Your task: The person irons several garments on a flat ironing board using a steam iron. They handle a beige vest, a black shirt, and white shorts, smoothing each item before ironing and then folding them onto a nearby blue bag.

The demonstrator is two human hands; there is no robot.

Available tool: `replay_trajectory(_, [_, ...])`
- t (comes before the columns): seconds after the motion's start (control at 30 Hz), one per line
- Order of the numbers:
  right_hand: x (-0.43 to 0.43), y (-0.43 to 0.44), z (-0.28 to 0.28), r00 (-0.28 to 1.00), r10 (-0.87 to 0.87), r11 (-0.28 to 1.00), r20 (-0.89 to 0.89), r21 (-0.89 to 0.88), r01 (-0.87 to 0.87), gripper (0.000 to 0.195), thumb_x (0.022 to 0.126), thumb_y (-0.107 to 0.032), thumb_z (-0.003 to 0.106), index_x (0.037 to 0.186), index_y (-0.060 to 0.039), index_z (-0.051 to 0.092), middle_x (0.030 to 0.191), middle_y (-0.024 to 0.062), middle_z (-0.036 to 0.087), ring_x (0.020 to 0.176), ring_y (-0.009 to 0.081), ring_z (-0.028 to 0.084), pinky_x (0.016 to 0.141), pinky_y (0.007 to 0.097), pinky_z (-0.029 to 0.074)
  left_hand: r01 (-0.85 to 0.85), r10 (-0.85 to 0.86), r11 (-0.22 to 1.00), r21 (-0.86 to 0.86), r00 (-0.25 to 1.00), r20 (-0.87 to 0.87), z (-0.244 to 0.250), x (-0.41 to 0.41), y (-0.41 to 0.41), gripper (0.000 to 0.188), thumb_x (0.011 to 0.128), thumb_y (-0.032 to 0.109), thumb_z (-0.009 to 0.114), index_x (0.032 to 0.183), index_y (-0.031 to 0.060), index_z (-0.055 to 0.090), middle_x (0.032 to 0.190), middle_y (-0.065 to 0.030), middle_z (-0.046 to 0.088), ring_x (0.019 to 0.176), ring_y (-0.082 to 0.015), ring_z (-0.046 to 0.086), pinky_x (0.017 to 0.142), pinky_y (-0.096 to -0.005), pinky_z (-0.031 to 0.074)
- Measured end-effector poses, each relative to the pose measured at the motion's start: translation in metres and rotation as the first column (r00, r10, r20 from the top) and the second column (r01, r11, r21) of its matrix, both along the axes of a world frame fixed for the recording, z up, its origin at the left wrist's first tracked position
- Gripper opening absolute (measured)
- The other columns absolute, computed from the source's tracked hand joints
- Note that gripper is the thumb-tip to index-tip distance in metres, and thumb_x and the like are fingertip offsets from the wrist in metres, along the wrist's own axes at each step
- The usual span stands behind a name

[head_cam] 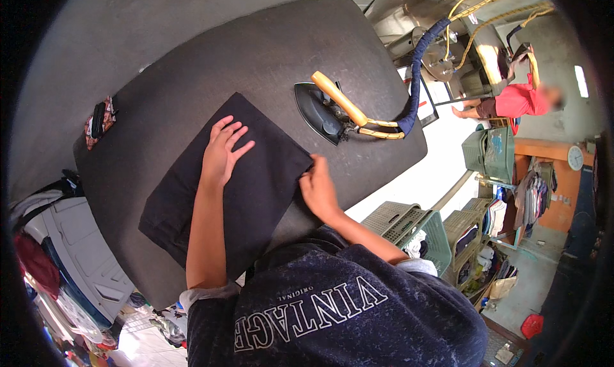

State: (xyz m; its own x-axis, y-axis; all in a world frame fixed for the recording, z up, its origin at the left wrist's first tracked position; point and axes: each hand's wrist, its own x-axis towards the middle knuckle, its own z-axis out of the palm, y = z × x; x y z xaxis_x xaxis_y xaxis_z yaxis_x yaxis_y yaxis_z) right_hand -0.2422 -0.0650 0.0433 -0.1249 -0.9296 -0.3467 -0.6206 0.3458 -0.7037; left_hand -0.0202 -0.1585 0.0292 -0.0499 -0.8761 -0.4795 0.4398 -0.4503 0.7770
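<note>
A dark folded cloth, perhaps a garment, (pixel 268 175) lies on a grey padded ironing table (pixel 192 60). My left hand (pixel 224 148) rests on the cloth's upper left part, palm down with the fingers spread. At the cloth's right corner, my right hand (pixel 319 187) pinches the edge between bent fingers. A steam iron (pixel 319 110) with a wooden handle stands on the table just beyond that corner, touched by neither hand. Its blue-wrapped hose (pixel 417 74) runs up to the right. The cloth's near edge is partly hidden by my left forearm and shirt.
A small patterned pouch (pixel 100 122) lies at the table's far left edge. Plastic baskets with clothes (pixel 431 242) stand at the right. Further off, another person in a red shirt (pixel 520 99) is beside metal equipment. A grey plastic chair (pixel 91 252) is at the lower left.
</note>
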Motion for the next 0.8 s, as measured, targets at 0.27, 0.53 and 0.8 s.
replay_trajectory(0.27, [-0.001, 0.005, -0.032, 0.733, 0.484, 0.742, -0.478, -0.221, -0.634, 0.071, 0.092, -0.041, 0.053, 0.148, -0.0042, 0.03, 0.154, 0.0161, 0.027, 0.145, 0.0306, 0.021, 0.118, 0.0499, 0.01, 0.746, -0.012, 0.663, 0.071, -0.084, 0.996, -0.036, -0.035, 0.103, 0.056, 0.093, 0.03, 0.054, 0.144, 0.0102, 0.04, 0.152, -0.0122, 0.031, 0.144, -0.0299, 0.022, 0.115, -0.0597, 0.009])
replay_trajectory(0.53, [-0.023, -0.071, 0.032, 0.733, 0.135, 0.785, -0.666, -0.379, -0.489, 0.063, 0.086, -0.039, 0.062, 0.133, 0.0013, 0.048, 0.14, 0.0255, 0.042, 0.13, 0.0408, 0.04, 0.11, 0.0563, 0.024, 0.805, -0.069, 0.591, 0.046, -0.006, 0.998, -0.034, -0.044, 0.175, 0.059, 0.091, 0.041, 0.055, 0.142, 0.0157, 0.044, 0.153, -0.0112, 0.032, 0.144, -0.0274, 0.025, 0.112, -0.0658, 0.012])
replay_trajectory(0.8, [-0.097, -0.189, -0.015, 0.725, 0.145, 0.894, -0.673, -0.224, -0.387, 0.052, 0.09, -0.053, 0.057, 0.099, -0.0021, 0.053, 0.088, 0.0236, 0.064, 0.074, 0.0374, 0.066, 0.063, 0.046, 0.05, 0.661, -0.066, 0.73, -0.174, 0.321, 0.945, 0.002, 0.015, 0.192, 0.037, 0.086, 0.012, 0.05, 0.121, 0.0048, 0.058, 0.128, -0.0124, 0.056, 0.125, -0.0318, 0.047, 0.109, -0.0485, 0.03])
